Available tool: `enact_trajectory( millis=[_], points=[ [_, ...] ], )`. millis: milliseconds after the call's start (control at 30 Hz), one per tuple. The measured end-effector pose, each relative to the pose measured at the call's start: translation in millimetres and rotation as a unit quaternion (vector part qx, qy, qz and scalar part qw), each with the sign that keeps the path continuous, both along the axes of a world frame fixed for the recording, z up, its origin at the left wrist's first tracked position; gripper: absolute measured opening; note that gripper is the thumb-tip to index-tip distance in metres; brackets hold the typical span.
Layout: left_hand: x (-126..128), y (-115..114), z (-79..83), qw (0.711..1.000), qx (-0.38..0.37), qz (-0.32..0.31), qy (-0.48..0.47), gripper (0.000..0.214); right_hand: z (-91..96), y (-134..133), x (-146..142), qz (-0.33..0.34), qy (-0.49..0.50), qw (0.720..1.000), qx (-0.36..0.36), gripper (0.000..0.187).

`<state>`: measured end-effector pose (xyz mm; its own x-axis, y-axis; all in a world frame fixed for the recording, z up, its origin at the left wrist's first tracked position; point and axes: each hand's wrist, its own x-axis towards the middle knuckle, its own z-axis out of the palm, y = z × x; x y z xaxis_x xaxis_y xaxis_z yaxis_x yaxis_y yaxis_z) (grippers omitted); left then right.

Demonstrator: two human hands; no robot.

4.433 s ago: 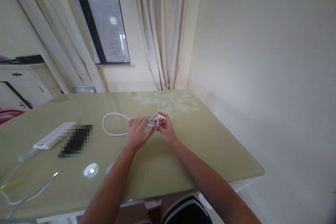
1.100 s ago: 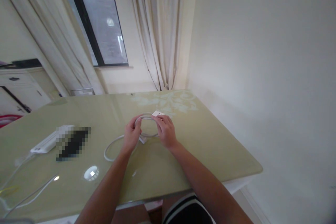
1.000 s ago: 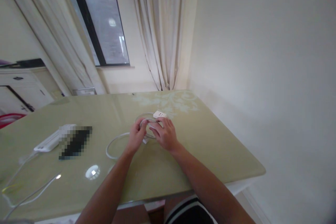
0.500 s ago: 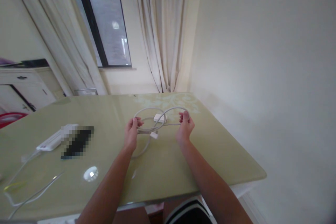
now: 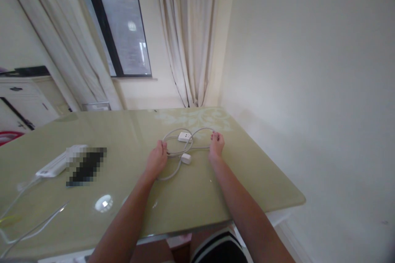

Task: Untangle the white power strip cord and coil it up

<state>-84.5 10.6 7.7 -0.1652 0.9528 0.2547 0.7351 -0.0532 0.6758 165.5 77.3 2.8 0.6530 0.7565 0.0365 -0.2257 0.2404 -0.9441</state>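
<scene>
A pale grey power cord lies in overlapping loops on the table. My left hand is closed round the left side of the loops. On the right, my right hand pinches the outer bend of another loop. Behind the crossing cord sits a small white socket block with dark holes in its face. A white plug rests between my hands, in front of the loops. One length of cord curves toward me beneath my left wrist.
A glossy green tabletop fills the lower view. To the left lie a white power strip, a dark pixelated object and a white cable. A wall borders the table's right side; curtains hang behind.
My left hand has turned over, its knuckles now upward, and closed round the loops. The right-hand loop is drawn lower and flatter, and the plug has turned. The view has shifted slightly.
</scene>
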Motion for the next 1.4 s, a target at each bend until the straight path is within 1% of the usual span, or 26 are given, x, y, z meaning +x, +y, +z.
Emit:
enact_trajectory(
  millis=[67,100,133,167,200,233,267,300,367,400,433,467,533,633,700,867,967,1033,1067,1133,1167,1200,1233,1300,1333,1400],
  points=[
    [-3.2,1.3,-1.9,0.999,0.002,-0.041,-0.031,0.028,5.5,-7.8,-1.0,-0.018,-0.113,0.993,0.029,0.021],
    [-4.8,1.9,-3.0,0.995,0.003,-0.076,-0.059,0.031,8.4,-12.6,-1.9,-0.034,-0.195,0.979,0.044,0.028],
    [-6.5,2.7,-4.3,0.990,0.002,-0.114,-0.087,0.037,11.0,-17.7,-3.1,-0.051,-0.286,0.955,0.058,0.034],
    [-8.3,3.5,-6.1,0.984,-0.001,-0.147,-0.103,0.046,13.1,-22.7,-4.7,-0.057,-0.375,0.922,0.072,0.039],
    [-10.3,4.4,-8.3,0.980,-0.005,-0.170,-0.101,0.057,14.4,-27.0,-6.7,-0.047,-0.454,0.886,0.084,0.042],
    [-12.4,5.4,-10.8,0.980,-0.006,-0.181,-0.078,0.065,15.0,-30.3,-9.1,-0.019,-0.514,0.853,0.094,0.043],
    [-14.3,6.3,-13.5,0.982,-0.001,-0.183,-0.039,0.068,14.7,-32.4,-11.5,0.024,-0.563,0.820,0.097,0.043],
    [-15.9,7.1,-16.1,0.984,0.009,-0.177,0.005,0.064,13.7,-33.3,-13.9,0.075,-0.605,0.787,0.092,0.044],
    [-17.3,8.0,-19.9,0.982,0.032,-0.162,0.088,0.041,10.1,-31.9,-17.8,0.162,-0.666,0.726,0.058,0.045],
    [-16.9,8.0,-20.6,0.979,0.041,-0.157,0.122,0.028,8.0,-30.3,-19.3,0.191,-0.686,0.701,0.039,0.048],
    [-15.7,7.7,-20.4,0.974,0.045,-0.158,0.156,0.018,6.0,-28.5,-20.5,0.215,-0.702,0.679,0.025,0.052],
    [-13.9,7.0,-19.4,0.967,0.046,-0.162,0.193,0.014,4.1,-26.9,-21.5,0.235,-0.713,0.660,0.020,0.056],
    [-9.1,4.6,-15.4,0.948,0.043,-0.170,0.265,0.017,1.1,-25.1,-23.3,0.262,-0.725,0.636,0.025,0.062],
    [-2.6,-0.1,-8.7,0.927,0.047,-0.156,0.337,0.021,-1.2,-25.3,-25.3,0.286,-0.732,0.618,0.012,0.060],
    [-1.0,-2.9,-6.3,0.925,0.061,-0.144,0.347,0.021,-1.2,-25.4,-25.1,0.304,-0.727,0.616,-0.015,0.055],
    [-4.9,-3.8,-7.4,0.938,0.082,-0.164,0.296,0.019,3.0,-21.1,-17.7,0.341,-0.686,0.640,-0.055,0.051],
    [-8.1,-1.3,-7.2,0.948,0.135,-0.158,0.239,0.019,5.1,-19.3,-15.3,0.337,-0.686,0.642,-0.059,0.054],
    [-11.2,0.1,-5.7,0.959,0.195,-0.130,0.158,0.023,5.6,-20.0,-16.3,0.340,-0.695,0.630,-0.062,0.052],
    [-13.6,0.8,-4.6,0.965,0.218,-0.099,0.103,0.024,5.9,-20.8,-17.2,0.343,-0.699,0.624,-0.065,0.050],
    [-20.8,3.0,-2.3,0.973,0.228,0.000,-0.025,0.025,7.0,-22.6,-18.7,0.344,-0.701,0.621,-0.066,0.042],
    [-25.7,4.8,-1.2,0.970,0.211,0.055,-0.108,0.023,7.6,-23.4,-19.0,0.336,-0.705,0.621,-0.063,0.037],
    [-31.3,7.0,-0.2,0.957,0.184,0.105,-0.199,0.021,8.2,-24.0,-19.1,0.322,-0.712,0.621,-0.056,0.032],
    [-37.4,9.8,0.6,0.936,0.154,0.143,-0.284,0.018,8.6,-24.3,-18.9,0.306,-0.721,0.620,-0.046,0.027],
    [-50.2,15.9,1.6,0.889,0.103,0.179,-0.408,0.010,8.5,-24.1,-18.2,0.275,-0.741,0.612,-0.021,0.020],
    [-56.0,18.9,1.9,0.875,0.085,0.185,-0.440,0.005,8.0,-23.9,-17.9,0.260,-0.750,0.608,-0.012,0.018],
    [-64.6,23.8,1.7,0.870,0.063,0.184,-0.454,0.004,7.0,-23.6,-17.5,0.231,-0.760,0.607,-0.009,0.018]
  ],
)
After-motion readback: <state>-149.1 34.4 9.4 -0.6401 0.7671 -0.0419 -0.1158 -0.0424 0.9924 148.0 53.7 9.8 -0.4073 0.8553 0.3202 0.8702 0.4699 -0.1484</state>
